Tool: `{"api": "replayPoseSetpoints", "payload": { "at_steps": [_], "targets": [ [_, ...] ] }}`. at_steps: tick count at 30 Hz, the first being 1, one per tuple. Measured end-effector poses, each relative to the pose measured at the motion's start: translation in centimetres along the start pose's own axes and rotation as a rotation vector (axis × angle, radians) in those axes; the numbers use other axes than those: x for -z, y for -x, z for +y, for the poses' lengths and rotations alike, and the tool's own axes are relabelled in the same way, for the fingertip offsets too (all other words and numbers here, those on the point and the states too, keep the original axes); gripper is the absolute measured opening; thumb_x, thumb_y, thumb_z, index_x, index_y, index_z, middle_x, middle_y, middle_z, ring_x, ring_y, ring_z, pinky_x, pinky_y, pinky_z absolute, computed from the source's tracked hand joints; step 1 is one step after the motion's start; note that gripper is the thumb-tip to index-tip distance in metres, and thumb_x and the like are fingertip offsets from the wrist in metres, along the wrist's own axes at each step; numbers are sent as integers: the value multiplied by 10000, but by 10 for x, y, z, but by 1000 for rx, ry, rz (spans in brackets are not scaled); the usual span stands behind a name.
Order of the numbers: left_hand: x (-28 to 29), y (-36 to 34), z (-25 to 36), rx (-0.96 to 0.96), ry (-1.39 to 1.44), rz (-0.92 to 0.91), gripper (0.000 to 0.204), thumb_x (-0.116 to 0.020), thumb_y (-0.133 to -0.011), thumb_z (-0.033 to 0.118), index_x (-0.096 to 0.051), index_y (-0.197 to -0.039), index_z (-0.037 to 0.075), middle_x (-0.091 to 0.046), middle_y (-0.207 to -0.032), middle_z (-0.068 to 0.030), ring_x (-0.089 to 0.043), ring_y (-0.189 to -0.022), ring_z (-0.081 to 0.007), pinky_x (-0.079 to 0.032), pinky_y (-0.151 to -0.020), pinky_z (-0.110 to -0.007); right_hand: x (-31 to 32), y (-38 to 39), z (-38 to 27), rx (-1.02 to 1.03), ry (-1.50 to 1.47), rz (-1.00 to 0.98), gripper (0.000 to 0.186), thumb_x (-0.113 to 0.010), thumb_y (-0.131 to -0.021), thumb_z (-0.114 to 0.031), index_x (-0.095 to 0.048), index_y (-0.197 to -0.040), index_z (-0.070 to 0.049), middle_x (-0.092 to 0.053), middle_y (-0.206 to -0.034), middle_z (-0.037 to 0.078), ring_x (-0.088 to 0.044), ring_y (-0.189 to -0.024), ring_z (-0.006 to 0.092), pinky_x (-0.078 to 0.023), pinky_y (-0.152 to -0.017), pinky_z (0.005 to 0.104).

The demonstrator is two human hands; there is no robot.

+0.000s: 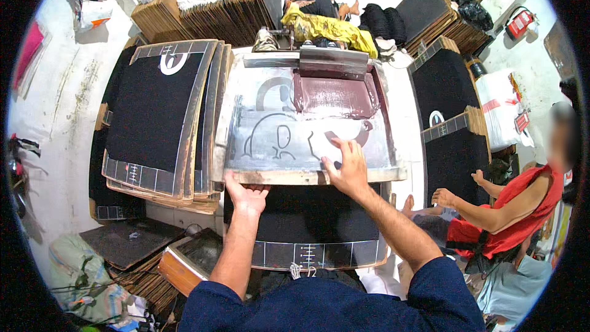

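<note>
A wooden-framed printing screen (295, 177) lies in front of me, with cartoon-like outlines on its pale mesh. My left hand (247, 195) grips the near wooden edge from below, thumb at the front and fingers under it. My right hand (349, 169) is over the near right part of the mesh, fingers bent and apart with nothing in them; whether the fingertips touch the mesh I cannot tell. Dark maroon ink (338, 96) covers the far right area. A squeegee (334, 61) rests at the far edge. Below the frame, black fabric (301, 215) on a board shows.
Stacked boards with black fabric (157, 110) stand close on the left, and more boards (452, 129) on the right. A yellow cloth (335, 31) hangs beyond the screen. One person in red (504, 221) sits at the right; another person (310, 3) sits at the far side.
</note>
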State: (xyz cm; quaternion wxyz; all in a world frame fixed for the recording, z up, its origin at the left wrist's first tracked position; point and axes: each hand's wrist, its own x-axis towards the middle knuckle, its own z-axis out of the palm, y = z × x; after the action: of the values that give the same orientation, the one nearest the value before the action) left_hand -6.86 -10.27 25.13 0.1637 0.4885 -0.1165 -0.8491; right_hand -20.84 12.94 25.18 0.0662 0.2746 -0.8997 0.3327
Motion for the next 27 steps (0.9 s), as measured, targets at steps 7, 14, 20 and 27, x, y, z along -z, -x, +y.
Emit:
{"api": "replayPoseSetpoints", "payload": {
  "at_steps": [7, 14, 20, 27],
  "targets": [
    [79, -49, -71, -846, -1220, 140, 639, -820, -884, 413, -561, -1323, 28, -585, -1272, -162, -584, -1174, -295, -446, -1069, -495, -50, -158, 127, 110, 217, 90, 789, -871, -751, -208, -527, -1442, -46, -526, -1408, 190, -499, -1338, 377, -414, -1110, 491],
    [100, -95, -50, -1494, -2101, -371, 779, -893, -709, 378, -599, -1395, 154, -565, -1418, -83, -454, -1432, -296, -275, -1218, -561, -86, -283, 160, 150, 535, -119, 805, -931, -708, -347, -574, -1389, -107, -661, -1252, 99, -596, -1244, 295, -461, -1007, 462],
    [117, -102, -55, -1498, -2094, -351, 682, -830, -703, 247, -621, -1345, 157, -571, -1393, -87, -471, -1415, -317, -273, -1214, -581, -78, -278, 157, 182, 452, -193, 393, -818, -842, -283, -642, -1161, -136, -674, -1109, 55, -632, -1098, 316, -457, -899, 473],
    [113, -102, -51, -1479, -2122, -353, 632, -808, -746, 274, -618, -1336, 150, -580, -1366, -93, -476, -1408, -320, -266, -1209, -595, -100, -276, 155, 305, 477, 30, 366, -788, -853, -244, -642, -1175, -153, -662, -1072, 41, -624, -1034, 282, -444, -870, 464]
  ]
}}
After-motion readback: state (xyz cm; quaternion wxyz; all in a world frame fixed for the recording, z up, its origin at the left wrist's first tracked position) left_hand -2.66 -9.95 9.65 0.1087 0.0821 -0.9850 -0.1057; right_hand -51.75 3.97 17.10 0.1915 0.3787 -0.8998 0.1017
